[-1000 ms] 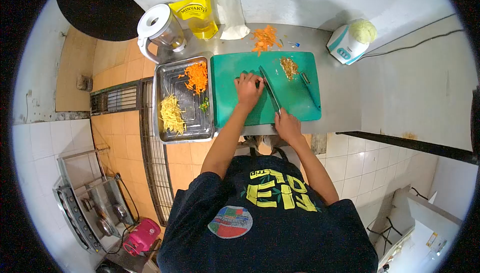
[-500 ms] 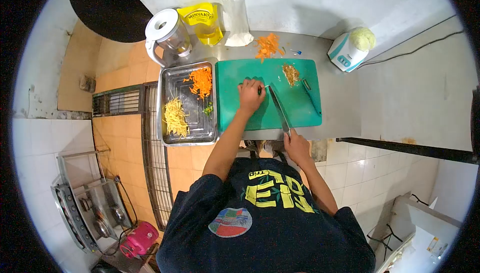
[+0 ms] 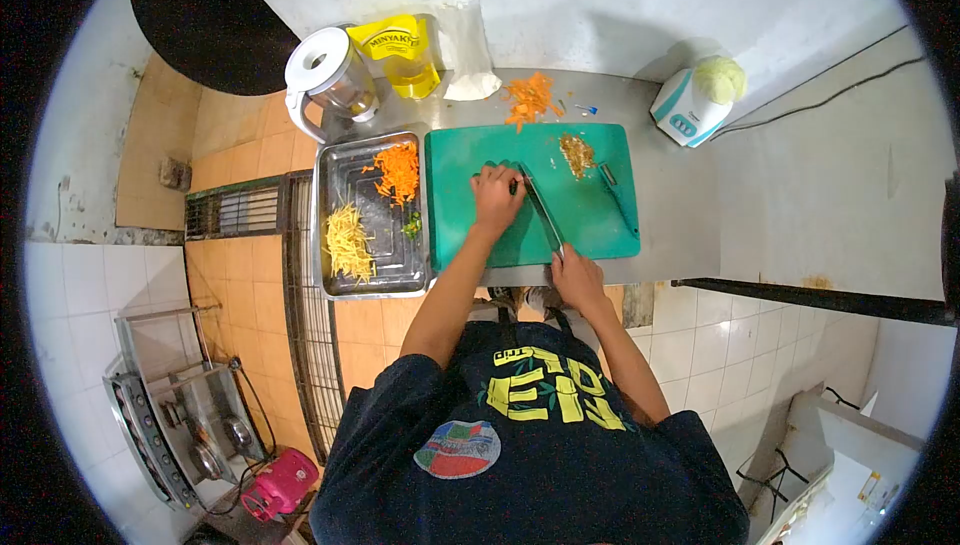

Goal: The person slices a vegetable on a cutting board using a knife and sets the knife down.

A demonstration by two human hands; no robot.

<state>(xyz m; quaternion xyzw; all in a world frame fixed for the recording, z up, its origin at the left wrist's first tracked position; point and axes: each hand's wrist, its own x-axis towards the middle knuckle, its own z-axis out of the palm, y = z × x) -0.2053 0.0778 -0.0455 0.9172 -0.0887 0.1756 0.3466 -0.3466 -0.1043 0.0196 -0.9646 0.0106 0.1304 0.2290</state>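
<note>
My right hand (image 3: 577,277) is closed round the handle of a long knife (image 3: 543,207), whose blade lies across the green cutting board (image 3: 460,225). Its tip is beside the fingertips of my left hand (image 3: 497,195). The fingers of my left hand are bent and press on something dark, mostly hidden, on the board. To the right on the board are a small brown chopped heap (image 3: 577,155) and a peeler (image 3: 618,195). Left of the board stands a metal tray (image 3: 322,235) with orange shreds (image 3: 398,171), pale yellow strips (image 3: 348,243) and small green pieces (image 3: 412,225).
Behind the board are orange peelings (image 3: 530,98), a yellow pouch (image 3: 403,57), a white bag (image 3: 470,75) and a lidded jug (image 3: 332,75). A pale green round vegetable (image 3: 720,79) sits on a white appliance (image 3: 688,110) at the back right, its cord along the wall.
Half a second ago the knife and my right hand were farther right and nearer me; they have moved back toward my left hand. My left hand keeps its place on the board. The view has shifted slightly.
</note>
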